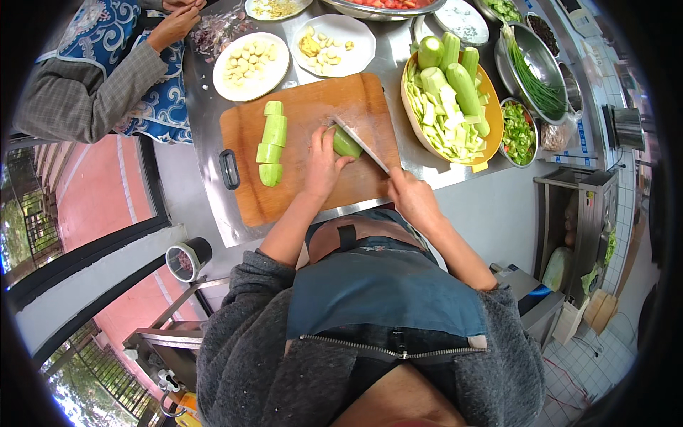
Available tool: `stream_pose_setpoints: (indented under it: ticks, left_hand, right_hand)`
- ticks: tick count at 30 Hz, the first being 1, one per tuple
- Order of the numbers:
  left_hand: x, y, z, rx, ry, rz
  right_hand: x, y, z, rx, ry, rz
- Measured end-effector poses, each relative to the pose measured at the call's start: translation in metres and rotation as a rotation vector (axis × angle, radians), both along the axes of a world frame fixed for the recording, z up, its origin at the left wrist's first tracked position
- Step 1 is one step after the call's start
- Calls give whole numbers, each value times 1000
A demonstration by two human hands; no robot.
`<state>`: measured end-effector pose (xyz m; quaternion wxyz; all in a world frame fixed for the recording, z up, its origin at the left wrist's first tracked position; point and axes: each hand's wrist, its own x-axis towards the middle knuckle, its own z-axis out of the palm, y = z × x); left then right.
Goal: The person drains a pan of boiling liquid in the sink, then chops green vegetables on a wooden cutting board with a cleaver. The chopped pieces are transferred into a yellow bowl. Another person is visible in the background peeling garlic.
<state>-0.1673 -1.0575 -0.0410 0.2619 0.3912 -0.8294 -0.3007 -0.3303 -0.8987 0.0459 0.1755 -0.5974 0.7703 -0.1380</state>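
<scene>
My left hand (324,168) presses a piece of peeled green squash (347,143) onto the wooden cutting board (315,197). In my right hand (413,195) is the handle of a kitchen knife (363,145). Its blade slants up and to the left along the right side of the squash piece; whether the edge has entered it cannot be seen. To the left, several thick squash chunks (275,131) lie in a row down the board. A yellow basin (496,112) right of the board holds whole peeled squash (463,88) and cut slices (440,123).
A plate of peeled garlic (251,60) and a plate of garlic and ginger (323,50) stand beyond the board. Another person's hands (176,24) are at the upper left, near garlic skins (216,34). Metal bowls of scallions (539,80) and chopped peppers (517,131) stand at right.
</scene>
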Motion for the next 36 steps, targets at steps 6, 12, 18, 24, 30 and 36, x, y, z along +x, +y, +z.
stream_pose_setpoints:
  ticks: [6, 12, 18, 24, 30, 36]
  left_hand:
    - [-1, 2, -6, -58, 101, 63]
    - [-17, 1, -16, -154, 168, 160]
    - [-24, 1, -22, -170, 224, 177]
    - [-23, 0, -24, -145, 208, 167]
    - [-24, -1, -23, -131, 260, 166]
    - [-22, 1, -24, -97, 240, 185]
  right_hand:
    - [-6, -8, 16, 49, 51, 10]
    - [4, -2, 32, 90, 23, 40]
    - [4, -5, 33, 146, 13, 78]
    - [12, -24, 1, 195, 61, 71]
    - [7, -33, -1, 60, 47, 48]
    - [7, -17, 25, 200, -5, 51]
